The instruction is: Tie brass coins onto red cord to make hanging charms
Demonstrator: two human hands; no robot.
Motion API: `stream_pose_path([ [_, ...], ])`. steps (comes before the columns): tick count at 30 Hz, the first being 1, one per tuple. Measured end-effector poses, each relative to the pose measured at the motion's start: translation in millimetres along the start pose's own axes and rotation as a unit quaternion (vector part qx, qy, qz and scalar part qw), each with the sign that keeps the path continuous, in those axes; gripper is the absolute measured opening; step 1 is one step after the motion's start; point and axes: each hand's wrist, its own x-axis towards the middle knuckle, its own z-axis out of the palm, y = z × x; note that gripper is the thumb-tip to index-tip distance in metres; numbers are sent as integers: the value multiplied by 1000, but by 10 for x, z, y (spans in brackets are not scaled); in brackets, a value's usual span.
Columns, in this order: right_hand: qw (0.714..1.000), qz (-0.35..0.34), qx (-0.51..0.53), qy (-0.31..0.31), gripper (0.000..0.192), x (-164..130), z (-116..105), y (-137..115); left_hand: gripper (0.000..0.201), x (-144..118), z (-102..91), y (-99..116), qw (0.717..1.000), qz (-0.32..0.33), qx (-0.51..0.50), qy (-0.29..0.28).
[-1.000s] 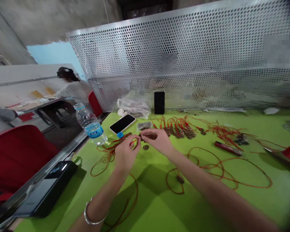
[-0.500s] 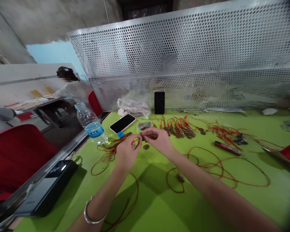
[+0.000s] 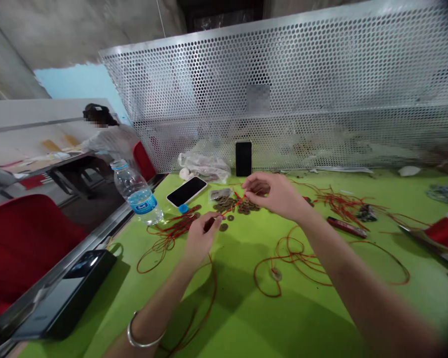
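Observation:
Between my two hands a red cord (image 3: 236, 205) is drawn out at a slant. The fingertips of my left hand (image 3: 204, 231) pinch its lower end. Higher and to the right, my right hand (image 3: 271, 193) pinches the other part, its fingers bent. Below and behind the cord lie round, coin-like discs (image 3: 224, 205) in a loose pile, and a single disc (image 3: 223, 227) lies close to my left fingertips. Red cords with discs (image 3: 179, 226) are bunched left of my left hand. Whether a disc sits inside either pinch is hidden.
A water bottle (image 3: 137, 195), a blue cap (image 3: 183, 209) and a phone (image 3: 187, 191) stand or lie at left. Another phone (image 3: 243, 159) leans upright at the perforated screen (image 3: 302, 99). Loose cord (image 3: 302, 258) and a dark red stick-like object (image 3: 346, 227) lie at right. A person (image 3: 108, 129) sits beyond.
My hands have moved apart. My right hand has gone up and to the right, and the red cord now stretches between both hands. My left hand has barely shifted.

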Motion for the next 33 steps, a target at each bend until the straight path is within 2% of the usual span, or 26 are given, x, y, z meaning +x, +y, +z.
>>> stream_pose_path([
  [6, 1000, 15, -11, -17, 10, -17, -30, 28, 29, -1, 50, 41, 999, -17, -26, -15],
  [11, 992, 106, -43, -56, 14, 5, -42, 191, 36, 13, 41, 34, 999, -20, 7, -26],
  [14, 981, 149, -97, -85, 19, 14, -60, 276, 37, -1, 76, 10, 997, -10, 53, -56],
  [18, 963, 172, -149, -145, 20, -6, -73, 374, 31, -33, 195, -59, 986, 15, 128, -109],
  [21, 951, 190, -182, -164, 21, -42, -35, 473, 27, -45, 261, -88, 971, 36, 191, -137],
  [24, 943, 193, -217, -161, 25, -76, 32, 559, 22, -36, 249, -66, 957, 63, 250, -130],
  [27, 946, 173, -225, -155, 25, -129, 40, 577, 23, -10, 186, -24, 948, 95, 287, -97],
  [30, 954, 160, -212, -142, 21, -279, -108, 544, 31, -12, 146, 32, 937, 136, 311, -80],
  [31, 956, 159, -211, -129, 20, -363, -202, 535, 29, -32, 149, 61, 932, 150, 315, -94],
  [33, 958, 165, -217, -88, 20, -585, -444, 530, 26, -114, 190, 144, 924, 165, 308, -158],
])
